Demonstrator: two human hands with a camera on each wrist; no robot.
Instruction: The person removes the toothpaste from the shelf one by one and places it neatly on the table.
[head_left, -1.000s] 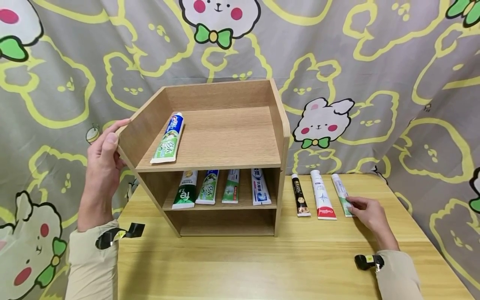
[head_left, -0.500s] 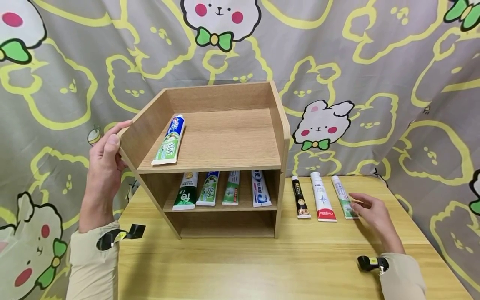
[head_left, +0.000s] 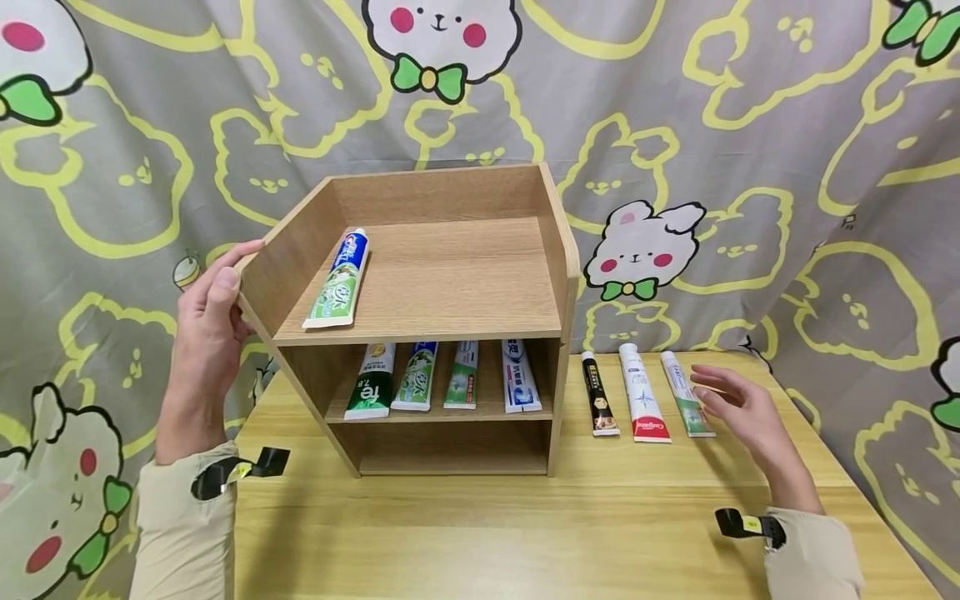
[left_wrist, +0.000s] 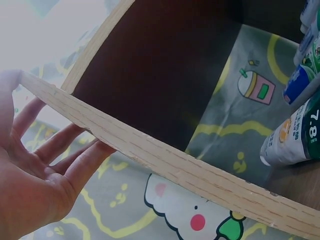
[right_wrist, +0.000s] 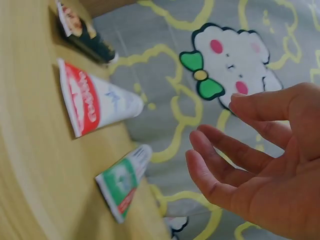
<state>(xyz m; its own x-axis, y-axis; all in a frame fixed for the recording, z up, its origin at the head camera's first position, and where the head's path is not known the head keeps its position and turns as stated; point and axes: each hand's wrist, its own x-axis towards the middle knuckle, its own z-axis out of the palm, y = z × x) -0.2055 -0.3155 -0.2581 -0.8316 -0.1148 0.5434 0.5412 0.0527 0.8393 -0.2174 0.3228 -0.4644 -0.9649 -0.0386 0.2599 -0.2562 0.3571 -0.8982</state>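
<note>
Two hands at a shelf (head_left: pixel 420 275).
Left hand (head_left: pixel 206 312) grasps its side; right hand (head_left: pixel 738 408) hovers released beside three tubes (head_left: pixel 641 392); five tubes shelved.

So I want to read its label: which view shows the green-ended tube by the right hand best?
The right wrist view: the green tube lies close and unblocked. The head view shows it whole but small beside the right hand. The left wrist view misses it.

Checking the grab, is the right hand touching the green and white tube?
Apart. In the right wrist view, the right hand hovers open, with a gap to the green and white tube.
</note>
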